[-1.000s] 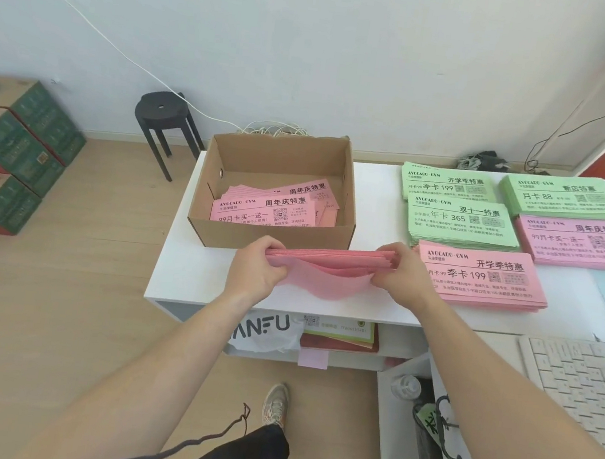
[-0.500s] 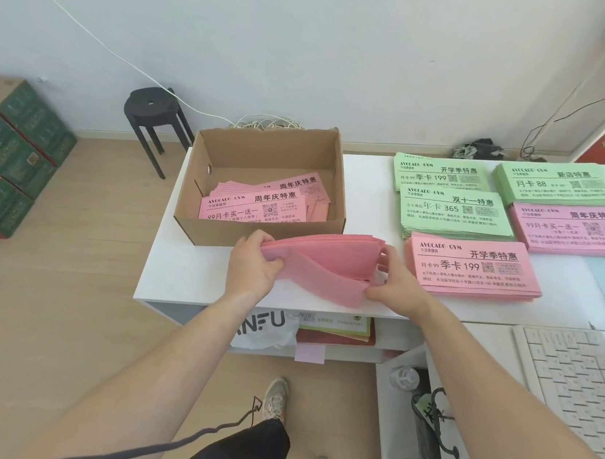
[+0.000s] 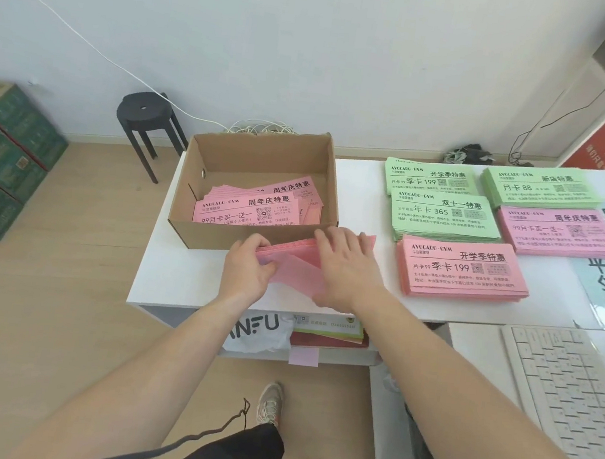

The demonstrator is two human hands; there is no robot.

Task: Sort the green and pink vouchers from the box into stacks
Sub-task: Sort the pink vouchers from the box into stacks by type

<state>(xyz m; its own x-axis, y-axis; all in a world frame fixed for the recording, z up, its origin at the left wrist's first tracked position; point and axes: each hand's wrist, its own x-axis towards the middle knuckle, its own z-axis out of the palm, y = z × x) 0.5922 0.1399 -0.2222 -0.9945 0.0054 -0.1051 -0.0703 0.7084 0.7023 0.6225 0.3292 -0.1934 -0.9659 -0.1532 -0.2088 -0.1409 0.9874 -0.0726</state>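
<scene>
Head view.

1. Position of the work. I hold the bundle of pink vouchers (image 3: pixel 296 268) low over the white table (image 3: pixel 181 271), just in front of the cardboard box (image 3: pixel 216 234). Its blank side faces up, so I cannot read which offer it carries.
2. Left hand (image 3: pixel 246 272). The fingers are curled round the left end of the bundle and grip it.
3. Right hand (image 3: pixel 345 269). The fingers lie straight and flat on top of the bundle's right part, pressing it. The thumb is hidden, so I cannot tell whether it pinches from below.
4. Governing relation. The bundle's long axis runs left to right, parallel to the box's front wall and to the long edges of the sorted stacks. Every stack lies to the right of the bundle. The near pink stack (image 3: pixel 459 271) is just beside my right hand. The far pink stack (image 3: pixel 556 232) lies behind it, well apart, next to the green stacks (image 3: pixel 447 213).
5. Next move, as I judge it. A transfer to the right needs no turn of the bundle, and the right hand is the nearer carrier.
6. Remaining stock. Loose pink vouchers (image 3: pixel 250 207) lie in the box (their heading matches the far pink stack).
</scene>
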